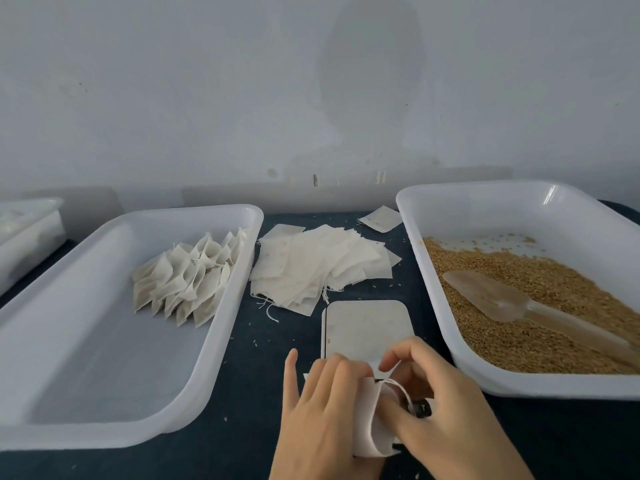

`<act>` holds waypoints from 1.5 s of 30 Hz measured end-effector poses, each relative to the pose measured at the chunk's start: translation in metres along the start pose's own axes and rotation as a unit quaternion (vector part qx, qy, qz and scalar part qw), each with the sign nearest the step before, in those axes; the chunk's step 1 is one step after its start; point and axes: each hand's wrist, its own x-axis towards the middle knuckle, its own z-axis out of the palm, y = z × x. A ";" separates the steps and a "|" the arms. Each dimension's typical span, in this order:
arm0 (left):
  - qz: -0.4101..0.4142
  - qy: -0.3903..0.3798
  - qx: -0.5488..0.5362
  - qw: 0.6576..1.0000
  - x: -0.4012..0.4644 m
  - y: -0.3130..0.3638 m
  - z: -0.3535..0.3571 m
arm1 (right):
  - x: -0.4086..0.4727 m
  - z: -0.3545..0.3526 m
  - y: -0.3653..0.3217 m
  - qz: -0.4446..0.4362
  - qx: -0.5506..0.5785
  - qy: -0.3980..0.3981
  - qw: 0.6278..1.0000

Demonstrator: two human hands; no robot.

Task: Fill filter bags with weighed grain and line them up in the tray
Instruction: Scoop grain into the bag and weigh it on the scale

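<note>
My left hand (322,407) and my right hand (436,400) both hold one white filter bag (369,415) over the near end of the small scale (363,329). My right fingers are tucked into the bag's mouth by its drawstring. The scale's pan is bare, and its display is hidden by my hands. Filled bags (187,278) stand in rows at the back of the left white tray (104,341). A loose pile of flat empty bags (318,268) lies behind the scale. The right tray (485,382) holds brown grain (519,337) with a clear plastic scoop (498,299) lying in it.
One empty bag (381,218) lies apart near the wall. A lidded clear box (27,233) stands at the far left. Stray grains dot the dark tabletop (252,393) between the trays. A pale wall closes the back.
</note>
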 end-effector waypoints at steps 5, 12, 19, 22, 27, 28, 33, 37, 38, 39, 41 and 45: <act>-0.076 0.013 -0.044 0.996 0.001 -0.007 -0.001 | -0.002 -0.001 -0.004 -0.101 -0.002 0.031 0.994; -0.064 0.011 -0.011 0.998 0.004 -0.005 -0.001 | -0.004 0.006 -0.008 -0.102 -0.088 -0.052 0.990; -0.006 -0.002 0.089 0.996 -0.002 -0.006 0.006 | -0.002 0.003 -0.009 -0.026 -0.105 -0.107 0.988; 0.008 0.011 0.083 0.996 -0.002 -0.003 0.009 | 0.000 0.001 -0.009 -0.014 -0.114 -0.123 0.986; -0.015 0.021 0.047 0.999 -0.006 -0.005 0.013 | 0.001 -0.003 -0.011 0.013 -0.116 -0.118 0.986; -0.021 0.023 0.036 0.999 -0.006 -0.006 0.014 | 0.001 -0.003 -0.010 0.009 -0.116 -0.104 0.988; -0.049 0.029 0.025 0.998 -0.002 -0.004 0.015 | -0.001 0.001 -0.012 -0.062 -0.156 -0.097 0.981; -0.022 0.001 -0.021 1.000 0.003 -0.011 0.009 | 0.001 -0.002 -0.010 -0.019 -0.183 -0.106 0.977; -0.015 -0.017 -0.031 0.999 0.006 -0.012 0.008 | 0.002 -0.004 -0.011 -0.009 -0.182 -0.102 0.978; -0.015 -0.034 -0.049 0.998 0.008 -0.013 0.007 | 0.004 -0.006 -0.014 -0.007 -0.189 -0.105 0.976; -0.042 -0.064 -0.110 0.991 0.017 -0.010 0.004 | 0.007 -0.012 -0.018 -0.024 -0.213 -0.124 0.969; -0.133 -0.100 -0.241 0.956 0.040 -0.006 -0.004 | 0.016 -0.055 -0.030 -0.080 -0.175 -0.158 0.969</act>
